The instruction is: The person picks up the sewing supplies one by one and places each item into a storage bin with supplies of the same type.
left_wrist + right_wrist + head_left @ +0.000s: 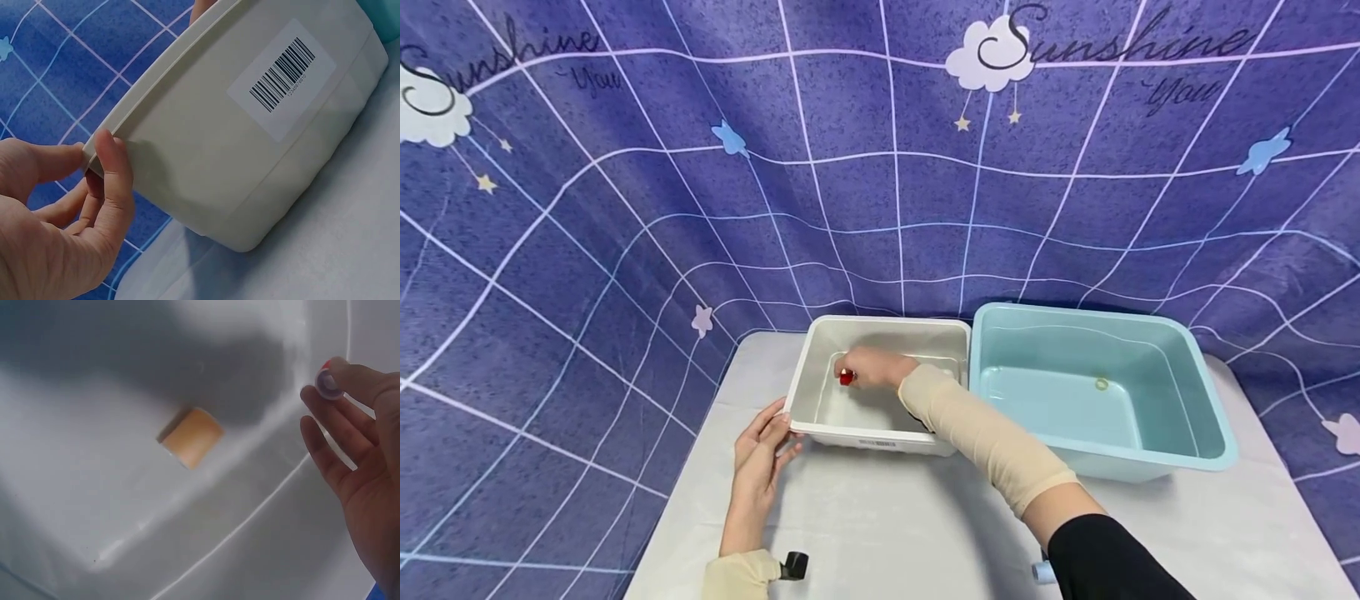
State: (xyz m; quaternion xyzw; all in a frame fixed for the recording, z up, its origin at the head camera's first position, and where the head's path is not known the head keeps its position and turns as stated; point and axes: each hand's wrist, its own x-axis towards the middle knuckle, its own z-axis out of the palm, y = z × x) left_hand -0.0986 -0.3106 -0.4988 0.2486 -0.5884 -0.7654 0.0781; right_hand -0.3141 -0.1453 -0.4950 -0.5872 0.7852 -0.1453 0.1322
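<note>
My left hand (762, 454) grips the near left corner of a white plastic bin (891, 439), thumb and fingers on its rim in the left wrist view. Inside that bin, my right hand (874, 367) pinches a small red piece (847, 377) between thumb and fingers. The right wrist view shows a pale round end with a darker middle on this piece; its exact kind is unclear. An orange roll-shaped piece (192, 439) lies on the pale bin floor in that view, apart from the hand. From the head, no such orange piece shows beyond my right arm.
A larger teal bin (1213, 417) stands against the white bin's right side, with a small yellowish ring (1101, 384) on its floor. Both sit on a pale table covering (880, 525). A purple-blue grid-patterned curtain (850, 192) hangs behind and to the left.
</note>
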